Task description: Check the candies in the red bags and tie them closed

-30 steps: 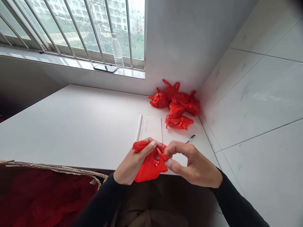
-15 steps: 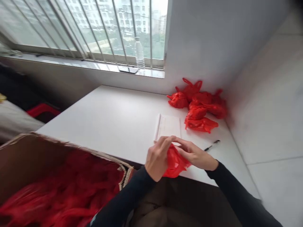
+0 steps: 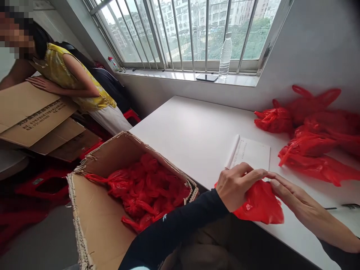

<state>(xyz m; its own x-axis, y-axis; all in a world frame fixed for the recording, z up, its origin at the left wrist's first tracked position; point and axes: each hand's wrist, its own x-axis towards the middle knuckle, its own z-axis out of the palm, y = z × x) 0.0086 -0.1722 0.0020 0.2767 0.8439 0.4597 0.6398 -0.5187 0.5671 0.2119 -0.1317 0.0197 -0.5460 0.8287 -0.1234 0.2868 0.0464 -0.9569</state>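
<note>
At the front edge of the white table, a red plastic bag [image 3: 261, 206] hangs between my two hands. My left hand [image 3: 236, 185] has its fingers closed on the bag's upper left part. From the other side, my right hand [image 3: 295, 197] pinches the top of the bag, its fingertips meeting those of the left; exactly how they grip is partly hidden. Just behind the hands lies an open notepad [image 3: 254, 152] with printed lines. A pen [image 3: 350, 206] rests to the right of my right hand.
More red plastic bags [image 3: 312, 140] are heaped against the wall at right. A large open carton [image 3: 95, 210] with red bags inside stands left of the white table [image 3: 194, 120]. A person in yellow [image 3: 75, 78] leans over cardboard boxes [image 3: 36, 116]. A bottle [image 3: 225, 56] stands on the sill.
The view has swung left, bringing the person and more of the carton into sight. Both hands stay on the bag, which now hangs more spread out below them.
</note>
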